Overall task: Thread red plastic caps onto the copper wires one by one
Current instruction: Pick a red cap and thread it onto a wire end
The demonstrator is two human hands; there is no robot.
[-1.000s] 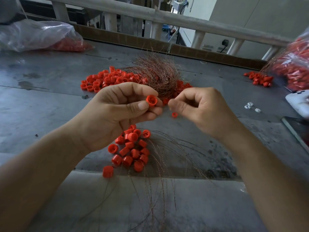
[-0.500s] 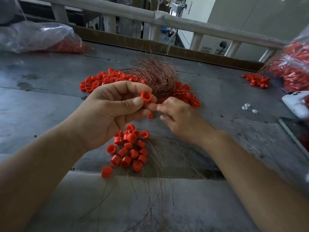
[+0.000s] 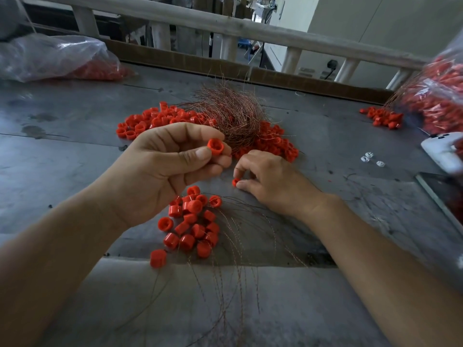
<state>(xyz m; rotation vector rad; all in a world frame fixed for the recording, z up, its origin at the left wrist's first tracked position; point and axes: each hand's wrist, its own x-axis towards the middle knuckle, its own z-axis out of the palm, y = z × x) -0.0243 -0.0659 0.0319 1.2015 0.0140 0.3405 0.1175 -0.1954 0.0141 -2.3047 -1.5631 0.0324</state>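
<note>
Amid scattered caps, a wire tangle.

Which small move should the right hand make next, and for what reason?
Probably the right hand should lift the loose cap off the table: thumb and forefinger close on it there. The left hand holds its own red cap raised, and I see no wire in either hand yet.

Count: 1 raised cap in left hand, 1 table cap pinched by right hand. Near pile ~18 caps. 1 wire tangle. 2 bags: left bag, right bag. 3 white bits.
</note>
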